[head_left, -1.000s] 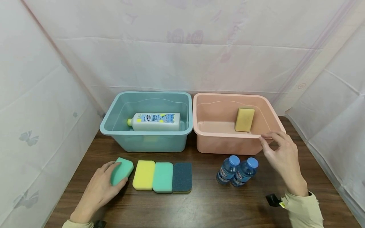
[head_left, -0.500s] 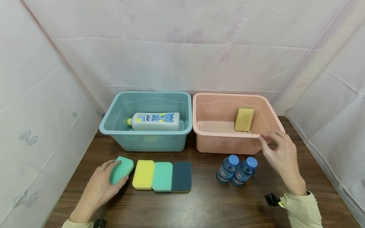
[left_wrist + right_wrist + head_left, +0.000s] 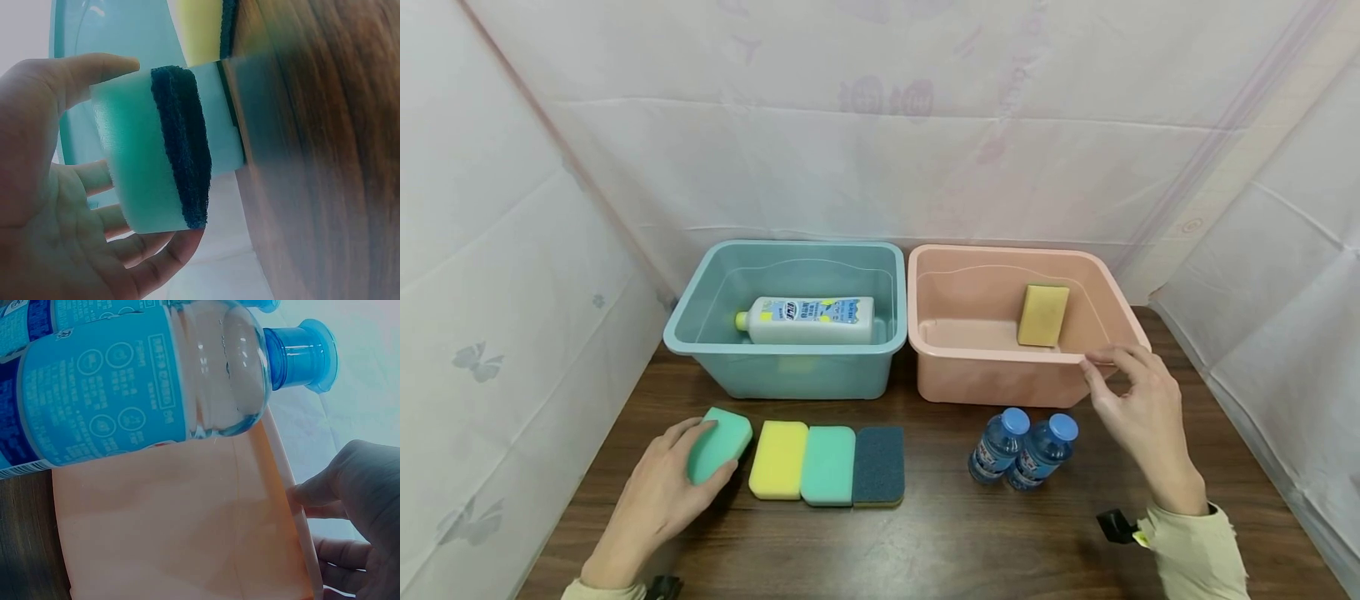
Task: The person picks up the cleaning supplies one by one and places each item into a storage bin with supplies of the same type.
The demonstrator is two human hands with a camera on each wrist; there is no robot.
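Note:
My left hand (image 3: 658,492) grips a green sponge (image 3: 721,446) between thumb and fingers, at the left end of a row of sponges. In the left wrist view the held sponge (image 3: 137,150) shows a dark scouring layer on the side toward the table, with a gap between it and the wood. My right hand (image 3: 1138,404) pinches the front rim of the pink bin (image 3: 985,379) near its right corner, thumb outside. Inside that bin a yellow sponge (image 3: 1043,315) leans upright. Two small blue-capped water bottles (image 3: 997,446) stand in front of it.
Left of the pink bin stands a blue-green bin (image 3: 805,372) with a white bottle (image 3: 812,321) lying in it. A yellow sponge (image 3: 778,460), a green sponge (image 3: 828,465) and a dark-topped sponge (image 3: 878,465) lie side by side on the wooden table (image 3: 865,558). White sheeting hangs behind.
The green sponge in my left hand has shifted very slightly up and left in the head view. My right hand stays at the pink bin's rim.

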